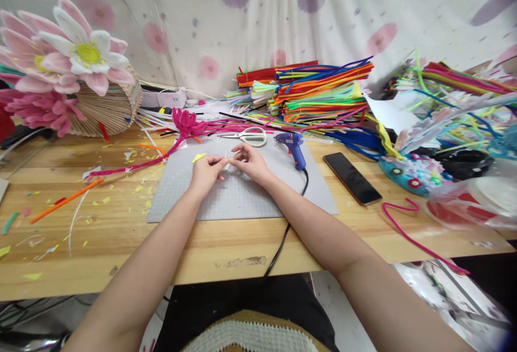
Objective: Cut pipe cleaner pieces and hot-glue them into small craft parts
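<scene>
Above the grey cutting mat, my left hand and my right hand meet with fingers pinched together. Between the fingertips is a tiny piece with thin white strands and a bit of yellow; its exact kind is too small to make out. A yellow scrap shows right behind my left hand. White-handled scissors lie just beyond my right hand. Farther right, a blue glue gun rests on the mat, its black cord running toward the table's front edge. A magenta pipe-cleaner flower lies to the left.
Bundles of coloured pipe cleaners are piled at the back. A phone and a bent magenta pipe cleaner lie right. Pink and white flowers in a woven wrap stand left. An orange stick lies among yellow scraps.
</scene>
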{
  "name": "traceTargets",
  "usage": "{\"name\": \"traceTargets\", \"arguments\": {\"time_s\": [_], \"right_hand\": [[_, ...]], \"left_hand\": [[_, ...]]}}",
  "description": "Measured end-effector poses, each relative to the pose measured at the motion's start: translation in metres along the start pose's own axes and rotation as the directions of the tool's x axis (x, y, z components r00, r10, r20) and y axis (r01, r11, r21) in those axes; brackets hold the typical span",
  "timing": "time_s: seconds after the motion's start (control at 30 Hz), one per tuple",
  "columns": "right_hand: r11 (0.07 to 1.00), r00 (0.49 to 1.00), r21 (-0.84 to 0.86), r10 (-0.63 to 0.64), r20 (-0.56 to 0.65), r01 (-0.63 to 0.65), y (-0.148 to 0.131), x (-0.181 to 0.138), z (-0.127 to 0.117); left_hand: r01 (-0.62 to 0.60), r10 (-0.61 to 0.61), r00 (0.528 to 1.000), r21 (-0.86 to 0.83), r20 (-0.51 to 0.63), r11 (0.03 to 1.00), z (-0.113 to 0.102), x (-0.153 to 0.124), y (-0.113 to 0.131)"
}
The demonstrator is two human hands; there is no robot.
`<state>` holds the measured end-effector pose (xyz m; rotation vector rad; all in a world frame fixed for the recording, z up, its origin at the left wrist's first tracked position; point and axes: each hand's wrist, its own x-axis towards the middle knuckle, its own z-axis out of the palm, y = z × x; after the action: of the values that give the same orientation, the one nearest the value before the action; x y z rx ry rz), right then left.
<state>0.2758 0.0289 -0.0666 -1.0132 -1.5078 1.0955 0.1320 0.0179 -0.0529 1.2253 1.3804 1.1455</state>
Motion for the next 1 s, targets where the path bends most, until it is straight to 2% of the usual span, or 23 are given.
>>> {"name": "traceTargets", "arguments": {"time_s": [0.37,0.77,1.0], "right_hand": [[1.0,1.0,0.002,0.005,-0.014,-0.005,-0.0009,0.0001,-0.0002],[1.0,0.999,-0.02,-0.018,-0.048,0.017,0.0006,-0.0006,0.0006],[0.999,0.998,-0.041,-0.034,-0.048,0.032,0.0018,-0.0004,0.0015]], "left_hand": [[0.04,-0.026,0.996,-0.172,0.082,0.984,0.0006,-0.0067,0.0081],[-0.018,0.022,0.996,-0.045,0.09,0.999,0.0023,-0.0043,0.0046],[-0.116,0.115,0.992,0.02,0.043,0.993,0.0008,-0.0029,0.0009]]}}
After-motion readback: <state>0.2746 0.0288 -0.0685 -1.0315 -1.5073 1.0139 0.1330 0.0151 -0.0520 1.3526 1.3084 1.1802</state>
